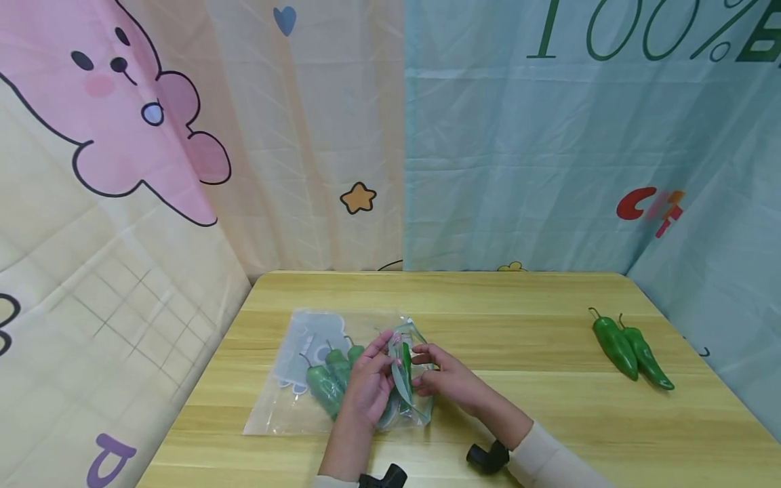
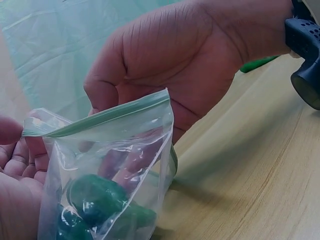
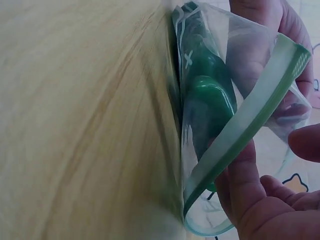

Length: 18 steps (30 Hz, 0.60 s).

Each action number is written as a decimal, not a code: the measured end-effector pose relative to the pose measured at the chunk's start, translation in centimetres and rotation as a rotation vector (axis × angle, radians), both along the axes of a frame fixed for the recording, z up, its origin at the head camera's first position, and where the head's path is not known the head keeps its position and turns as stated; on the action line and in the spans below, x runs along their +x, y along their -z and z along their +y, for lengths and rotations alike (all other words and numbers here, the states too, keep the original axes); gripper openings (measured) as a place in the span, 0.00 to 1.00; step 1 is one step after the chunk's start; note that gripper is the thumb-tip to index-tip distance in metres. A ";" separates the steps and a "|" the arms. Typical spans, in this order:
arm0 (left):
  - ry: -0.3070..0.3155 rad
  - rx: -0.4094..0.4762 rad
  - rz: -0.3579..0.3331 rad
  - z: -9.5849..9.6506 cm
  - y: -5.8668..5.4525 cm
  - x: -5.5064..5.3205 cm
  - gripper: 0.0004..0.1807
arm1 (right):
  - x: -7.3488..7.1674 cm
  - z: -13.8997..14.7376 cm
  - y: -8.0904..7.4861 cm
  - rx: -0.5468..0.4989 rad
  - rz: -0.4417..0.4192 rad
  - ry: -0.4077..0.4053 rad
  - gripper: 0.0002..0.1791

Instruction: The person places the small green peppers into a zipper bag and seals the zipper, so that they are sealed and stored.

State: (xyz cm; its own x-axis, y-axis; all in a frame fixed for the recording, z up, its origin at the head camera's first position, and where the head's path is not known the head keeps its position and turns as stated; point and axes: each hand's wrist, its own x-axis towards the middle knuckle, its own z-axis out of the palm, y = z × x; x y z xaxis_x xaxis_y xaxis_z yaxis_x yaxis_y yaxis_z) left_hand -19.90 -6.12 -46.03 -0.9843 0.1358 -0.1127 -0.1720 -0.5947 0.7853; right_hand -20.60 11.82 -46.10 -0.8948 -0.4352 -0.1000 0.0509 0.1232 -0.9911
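Note:
A clear zip bag [image 1: 268, 417] with a pale green zip strip [image 3: 255, 112] lies on the table, its mouth spread and raised. Several green chili peppers [image 1: 325, 390] show through the plastic. Beside the mouth, my left hand [image 1: 368, 386] grips the bag's edge, thumb over one corner. My right hand [image 1: 448, 379] reaches fingers [image 3: 245, 172] into the mouth, against a green chili pepper [image 3: 207, 100] inside. Its thumb stays apart from those fingers. In the left wrist view, pepper ends [image 2: 97, 200] bulge below the zip strip, and the right fingertips are partly hidden behind plastic.
Two loose green chili peppers [image 1: 616, 347] lie side by side on the right of the wooden table [image 1: 518, 312]. Printed curtains [image 1: 317, 135] hang behind and beside it. Black wrist cameras [image 1: 488, 458] sit at both cuffs.

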 end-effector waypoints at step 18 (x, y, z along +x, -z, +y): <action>-0.003 0.017 -0.003 0.0 0.1 -0.1 0.29 | 0.4 0.3 0.2 -0.014 -0.020 -0.033 0.30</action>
State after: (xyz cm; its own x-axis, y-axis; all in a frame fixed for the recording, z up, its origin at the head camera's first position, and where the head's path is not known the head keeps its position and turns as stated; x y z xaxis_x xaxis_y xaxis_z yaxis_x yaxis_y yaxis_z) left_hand -19.97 -6.16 -46.17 -0.9843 0.1352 -0.1133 -0.1728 -0.6084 0.7746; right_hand -20.25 12.07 -46.27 -0.8778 -0.4659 -0.1113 0.0665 0.1116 -0.9915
